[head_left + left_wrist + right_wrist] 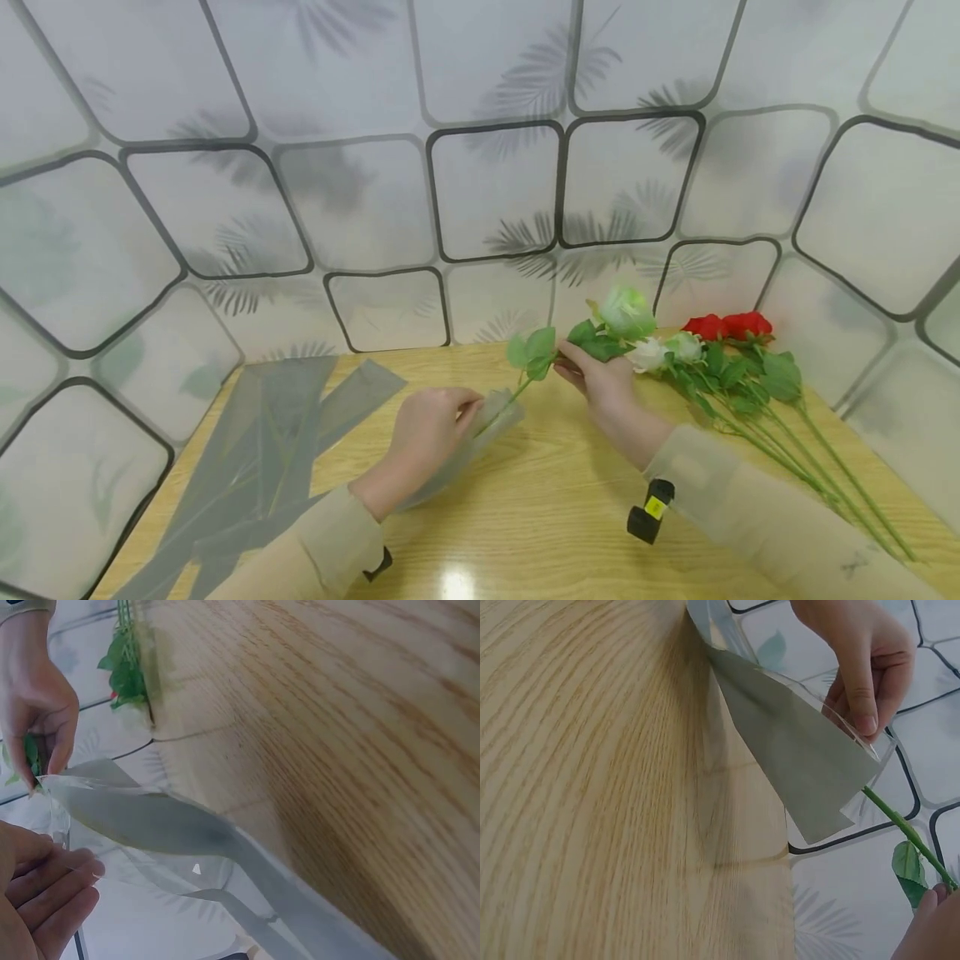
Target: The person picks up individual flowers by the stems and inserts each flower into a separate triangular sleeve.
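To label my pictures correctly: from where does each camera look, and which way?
Head: on the head, looking forward and down over the table; left hand, right hand, sleeves show.
Left wrist: on that wrist, facing the grey wrapper; both hands show.
Right wrist: on that wrist, facing wrapper and stem; both hands show.
Wrist views share the wrapper.

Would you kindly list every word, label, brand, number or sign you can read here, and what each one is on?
No text can be read with certainty.
Yellow label on the black device at the right wrist: too small and blurred to read.
Dark mark on the right sleeve: too faint to tell whether it is lettering.
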A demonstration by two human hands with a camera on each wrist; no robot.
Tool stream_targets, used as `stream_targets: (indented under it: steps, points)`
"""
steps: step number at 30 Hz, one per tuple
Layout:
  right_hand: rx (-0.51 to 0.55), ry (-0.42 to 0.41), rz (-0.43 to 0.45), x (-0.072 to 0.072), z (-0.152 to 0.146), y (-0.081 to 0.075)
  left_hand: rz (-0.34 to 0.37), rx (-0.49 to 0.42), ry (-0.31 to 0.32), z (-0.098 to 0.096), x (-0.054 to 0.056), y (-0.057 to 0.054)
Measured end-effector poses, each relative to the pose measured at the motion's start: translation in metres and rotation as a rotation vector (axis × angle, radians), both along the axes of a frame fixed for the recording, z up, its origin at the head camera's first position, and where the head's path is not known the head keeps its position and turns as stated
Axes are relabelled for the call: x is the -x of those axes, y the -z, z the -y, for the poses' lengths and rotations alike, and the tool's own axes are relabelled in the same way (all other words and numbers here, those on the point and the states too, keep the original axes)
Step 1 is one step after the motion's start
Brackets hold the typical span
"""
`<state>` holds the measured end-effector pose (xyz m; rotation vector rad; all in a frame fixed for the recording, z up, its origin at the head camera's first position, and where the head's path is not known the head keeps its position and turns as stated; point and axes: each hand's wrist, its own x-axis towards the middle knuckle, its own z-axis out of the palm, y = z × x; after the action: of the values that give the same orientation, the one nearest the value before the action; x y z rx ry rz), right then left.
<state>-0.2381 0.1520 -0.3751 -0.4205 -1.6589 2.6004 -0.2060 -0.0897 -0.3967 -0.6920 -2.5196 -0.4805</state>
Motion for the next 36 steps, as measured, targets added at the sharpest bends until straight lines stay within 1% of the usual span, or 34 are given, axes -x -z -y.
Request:
stream_targets:
  steps: [4, 8, 18, 24, 27, 29, 36]
  points:
    - [-0.048, -0.013, -0.006, -0.003, 0.001, 0.003, -0.020, -0.001, -0.008, 0.000, 0.001, -0.001]
    - [-0.071, -0.014, -0.009, -0.006, 0.003, 0.006, -0.035, -0.007, -0.019, -0.001, 0.001, -0.002]
    - [-0.083, -0.039, 0.041, -0.011, 0.005, 0.010, -0.060, 0.005, -0.049, -0.001, 0.001, -0.006]
    - [-0.104, -0.007, 0.045, -0.015, 0.007, 0.013, -0.034, -0.015, -0.070, 0.001, 0.003, -0.005]
    - [-0.096, 0.009, 0.048, -0.016, 0.007, 0.013, -0.036, -0.020, -0.081, 0.002, 0.004, -0.005]
    - [-0.091, -0.003, 0.050, -0.017, 0.006, 0.014, -0.049, -0.016, -0.081, 0.002, 0.004, -0.004]
    - [-0.075, -0.064, 0.066, -0.020, 0.011, 0.013, -0.094, 0.015, -0.045, -0.001, 0.004, -0.002]
